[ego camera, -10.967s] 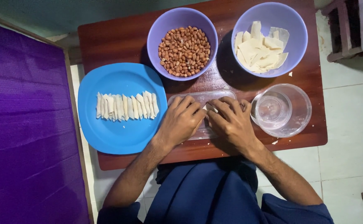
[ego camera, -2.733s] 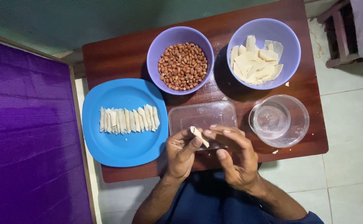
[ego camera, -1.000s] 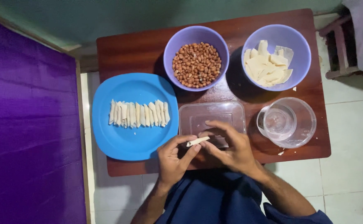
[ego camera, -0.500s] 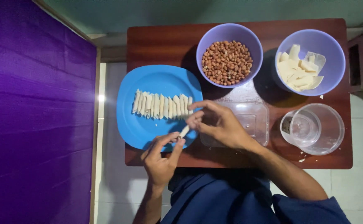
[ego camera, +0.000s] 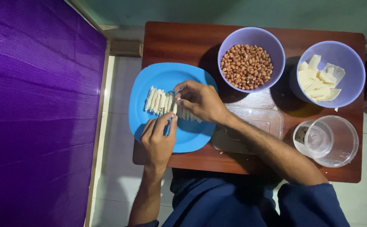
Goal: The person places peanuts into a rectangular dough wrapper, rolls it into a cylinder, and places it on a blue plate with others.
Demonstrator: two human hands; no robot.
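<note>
Near the counter's (ego camera: 183, 40) left edge, both hands, left (ego camera: 158, 141) and right (ego camera: 200, 101), pinch a pale roll (ego camera: 174, 110) over the blue plate (ego camera: 150, 77); it looks light, soft and crushable, best held at its ends.

The right hand (ego camera: 200, 100) covers the near end of the row of pale rolled sticks (ego camera: 160, 101), so how many lie under it cannot be told. Beneath the right forearm, part of the clear tray (ego camera: 255, 122) is hidden.

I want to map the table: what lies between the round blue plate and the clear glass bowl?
A clear rectangular plastic container, crossed by the right forearm, in the head view.
</note>
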